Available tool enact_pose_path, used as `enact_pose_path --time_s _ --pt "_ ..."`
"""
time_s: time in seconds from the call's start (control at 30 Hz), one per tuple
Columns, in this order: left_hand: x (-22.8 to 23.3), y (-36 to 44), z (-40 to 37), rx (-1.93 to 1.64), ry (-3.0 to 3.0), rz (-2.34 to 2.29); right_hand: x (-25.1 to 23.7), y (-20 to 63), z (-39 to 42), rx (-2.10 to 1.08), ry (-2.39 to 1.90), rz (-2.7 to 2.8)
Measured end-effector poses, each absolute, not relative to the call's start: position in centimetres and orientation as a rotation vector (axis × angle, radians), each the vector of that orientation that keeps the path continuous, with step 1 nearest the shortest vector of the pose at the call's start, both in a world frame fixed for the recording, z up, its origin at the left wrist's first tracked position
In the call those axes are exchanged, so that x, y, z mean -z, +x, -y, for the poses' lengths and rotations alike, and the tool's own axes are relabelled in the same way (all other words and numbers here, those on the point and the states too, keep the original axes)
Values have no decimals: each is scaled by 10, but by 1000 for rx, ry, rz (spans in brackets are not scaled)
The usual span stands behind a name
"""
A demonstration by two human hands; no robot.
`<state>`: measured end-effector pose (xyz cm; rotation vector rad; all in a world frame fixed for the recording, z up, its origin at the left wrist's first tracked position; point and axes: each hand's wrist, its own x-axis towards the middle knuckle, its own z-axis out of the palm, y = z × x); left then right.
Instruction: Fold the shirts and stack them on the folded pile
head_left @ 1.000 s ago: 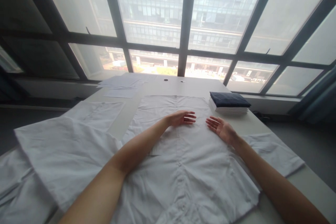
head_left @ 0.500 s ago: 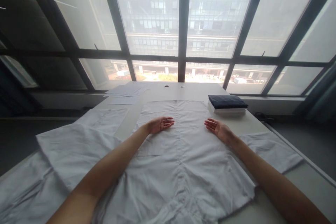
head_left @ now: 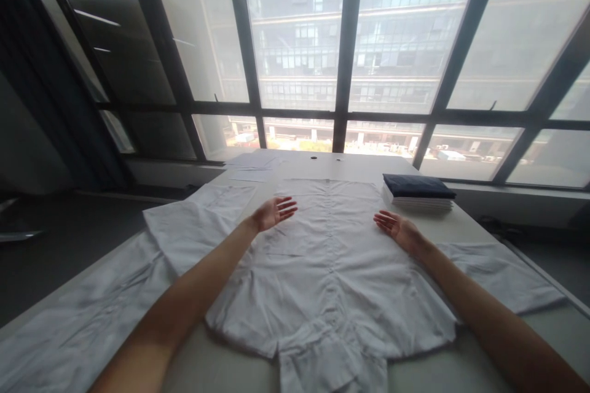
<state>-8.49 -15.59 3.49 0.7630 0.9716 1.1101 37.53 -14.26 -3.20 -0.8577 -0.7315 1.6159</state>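
A white button-front shirt (head_left: 332,270) lies spread flat on a pale table (head_left: 465,221), its collar toward me and its hem toward the windows. My left hand (head_left: 273,211) lies flat and open on the shirt's left side near the hem, fingers apart. Over the right side, my right hand (head_left: 396,227) is open too, palm partly turned up, holding nothing. One sleeve (head_left: 498,276) lies spread out to the right, under my right forearm.
A stack of folded garments with a dark navy one on top (head_left: 418,190) sits at the far right of the table. More white cloth (head_left: 120,295) lies spread to the left. Sheets of paper (head_left: 253,163) rest at the far left. Large windows stand behind.
My hands have slid apart across the shirt, the left one moving left toward its edge. The view has tilted, showing the collar at the near edge.
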Motion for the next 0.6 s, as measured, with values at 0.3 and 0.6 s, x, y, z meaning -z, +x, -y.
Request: enact_pose_path --time_s 0.3,0.6 --pt "-14 -38 221 -684 1046 -632 27 374 147 -1589 -908 719" --pt "-14 -43 215 -657 1030 -625 -5 399 156 -1566 -796 1023"
